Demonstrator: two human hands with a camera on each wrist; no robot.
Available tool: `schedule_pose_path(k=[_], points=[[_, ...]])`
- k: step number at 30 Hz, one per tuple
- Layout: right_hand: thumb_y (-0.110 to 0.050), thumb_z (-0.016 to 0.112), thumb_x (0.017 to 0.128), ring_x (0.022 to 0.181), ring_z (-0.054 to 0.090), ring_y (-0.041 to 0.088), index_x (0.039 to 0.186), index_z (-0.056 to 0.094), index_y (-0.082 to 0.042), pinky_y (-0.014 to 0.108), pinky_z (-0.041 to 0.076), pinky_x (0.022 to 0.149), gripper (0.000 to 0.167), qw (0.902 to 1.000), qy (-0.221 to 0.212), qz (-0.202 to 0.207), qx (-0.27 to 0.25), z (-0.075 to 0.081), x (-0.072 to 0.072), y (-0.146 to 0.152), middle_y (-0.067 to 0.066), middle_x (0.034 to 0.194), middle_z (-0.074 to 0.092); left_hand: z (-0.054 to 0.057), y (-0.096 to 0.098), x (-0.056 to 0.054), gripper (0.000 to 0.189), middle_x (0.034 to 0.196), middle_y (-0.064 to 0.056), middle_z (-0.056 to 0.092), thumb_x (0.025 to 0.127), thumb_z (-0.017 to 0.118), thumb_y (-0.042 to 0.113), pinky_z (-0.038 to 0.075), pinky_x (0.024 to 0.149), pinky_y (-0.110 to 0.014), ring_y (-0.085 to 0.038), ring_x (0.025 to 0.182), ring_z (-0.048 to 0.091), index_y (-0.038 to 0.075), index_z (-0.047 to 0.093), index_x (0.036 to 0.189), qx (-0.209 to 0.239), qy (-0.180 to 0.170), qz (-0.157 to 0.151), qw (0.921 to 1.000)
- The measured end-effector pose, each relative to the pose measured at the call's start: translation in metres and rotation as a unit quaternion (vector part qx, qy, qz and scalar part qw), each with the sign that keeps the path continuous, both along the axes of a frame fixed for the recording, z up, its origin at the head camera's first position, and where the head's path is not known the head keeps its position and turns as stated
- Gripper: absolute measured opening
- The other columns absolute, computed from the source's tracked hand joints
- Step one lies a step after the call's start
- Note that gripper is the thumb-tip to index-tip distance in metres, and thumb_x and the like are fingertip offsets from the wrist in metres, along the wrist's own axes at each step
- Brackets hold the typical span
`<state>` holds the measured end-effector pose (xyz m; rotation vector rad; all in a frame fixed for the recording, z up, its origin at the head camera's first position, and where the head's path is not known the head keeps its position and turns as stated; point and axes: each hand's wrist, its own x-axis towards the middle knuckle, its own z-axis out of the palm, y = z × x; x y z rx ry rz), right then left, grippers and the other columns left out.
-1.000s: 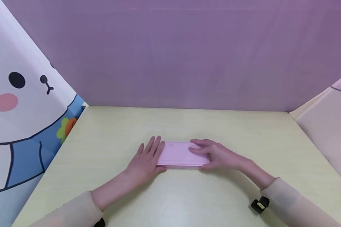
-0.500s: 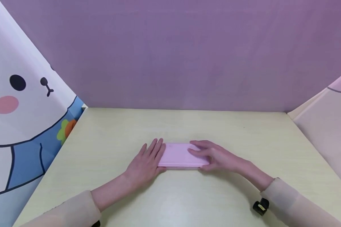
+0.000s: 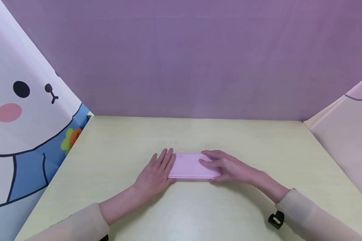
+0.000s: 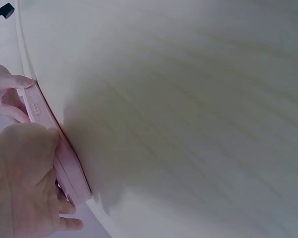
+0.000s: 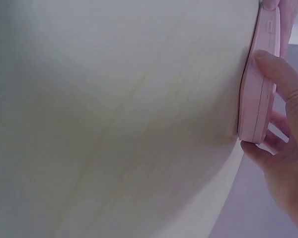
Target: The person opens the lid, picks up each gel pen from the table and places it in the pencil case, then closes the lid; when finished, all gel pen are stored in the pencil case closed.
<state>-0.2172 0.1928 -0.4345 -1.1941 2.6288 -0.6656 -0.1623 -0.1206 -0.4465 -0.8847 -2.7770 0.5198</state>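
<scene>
A flat pink rectangular case [image 3: 187, 165] lies on the pale wooden table. In the right wrist view the case [image 5: 256, 99] shows a seam along its side and a small slot-like latch mark. My left hand [image 3: 154, 175] rests over its left end, fingers straight along the top, thumb at the front edge. At the right end my right hand [image 3: 232, 167] grips the case, thumb on the front side, forefinger bent on the lid and another finger at the far edge. The left wrist view shows the left hand [image 4: 27, 173] beside the case's narrow side, some fingers hidden behind it.
The pale table [image 3: 123, 134] runs back to a purple wall [image 3: 181, 60]. On the left stands a panel with a cartoon animal [image 3: 33, 134], and a pale panel [image 3: 347, 134] slants along the right side. A black wrist device [image 3: 276, 220] hangs under the right sleeve.
The head view has shifted very slightly. Both hands keep their places on the pink case, which stays closed.
</scene>
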Motion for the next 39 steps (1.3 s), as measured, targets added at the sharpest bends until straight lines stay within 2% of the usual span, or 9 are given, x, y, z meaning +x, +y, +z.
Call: schedule_pose_path(k=[6,18,24,32,36,39], points=[[-0.022,0.088,0.080,0.148,0.042,0.041,0.148,0.055,-0.019,0.060,0.044,0.115,0.075,1.0000,0.004,-0.003,-0.007,-0.0027,-0.0013,0.0009,0.015,0.164,0.041,0.0017,0.0019,-0.0015,0.078,0.168,-0.017,0.032,0.106,0.036,0.060,0.039,0.123,-0.047,-0.032,0.155,0.037,0.003,0.033,0.159,-0.014,-0.015,0.010,0.9997],[-0.019,0.088,0.080,0.147,0.044,0.041,0.147,0.057,-0.019,0.058,0.046,0.114,0.074,0.9999,0.001,-0.009,-0.014,-0.0009,-0.0039,-0.0011,0.014,0.163,0.043,0.0041,0.0000,-0.0027,0.078,0.168,-0.018,0.032,0.105,0.042,0.058,0.039,0.123,-0.048,-0.034,0.155,0.036,0.002,0.032,0.159,0.022,-0.034,0.015,0.9991],[-0.017,0.088,0.080,0.148,0.043,0.042,0.147,0.057,-0.019,0.058,0.046,0.114,0.074,0.9998,-0.007,-0.012,-0.012,-0.0035,-0.0056,-0.0012,0.013,0.164,0.042,0.0030,0.0014,-0.0042,0.077,0.169,-0.018,0.029,0.107,0.040,0.056,0.038,0.123,-0.050,-0.035,0.156,0.034,0.001,0.030,0.160,0.040,-0.058,0.018,0.9973],[-0.015,0.089,0.078,0.147,0.045,0.042,0.146,0.058,-0.019,0.057,0.048,0.112,0.075,0.9997,-0.006,-0.018,-0.015,-0.0030,-0.0038,0.0007,0.014,0.163,0.043,0.0024,0.0040,-0.0052,0.078,0.170,-0.017,0.028,0.106,0.041,0.056,0.036,0.124,-0.051,-0.034,0.156,0.033,0.002,0.029,0.160,0.055,-0.068,0.024,0.9959],[-0.021,0.088,0.080,0.150,0.041,0.040,0.148,0.057,-0.021,0.056,0.046,0.115,0.075,0.9998,0.000,-0.019,-0.004,-0.0033,-0.0012,0.0021,0.013,0.164,0.041,0.0038,0.0030,-0.0052,0.080,0.171,-0.016,0.025,0.105,0.042,0.058,0.031,0.127,-0.053,-0.034,0.158,0.029,0.003,0.027,0.162,0.068,-0.097,0.034,0.9924],[-0.031,0.087,0.081,0.152,0.038,0.039,0.150,0.054,-0.022,0.059,0.042,0.117,0.077,0.9995,0.024,-0.019,0.004,-0.0034,0.0005,0.0050,0.012,0.166,0.039,0.0075,0.0002,-0.0065,0.085,0.173,-0.015,0.019,0.104,0.040,0.062,0.021,0.130,-0.056,-0.035,0.160,0.022,0.005,0.022,0.164,0.098,-0.138,0.044,0.9846]])
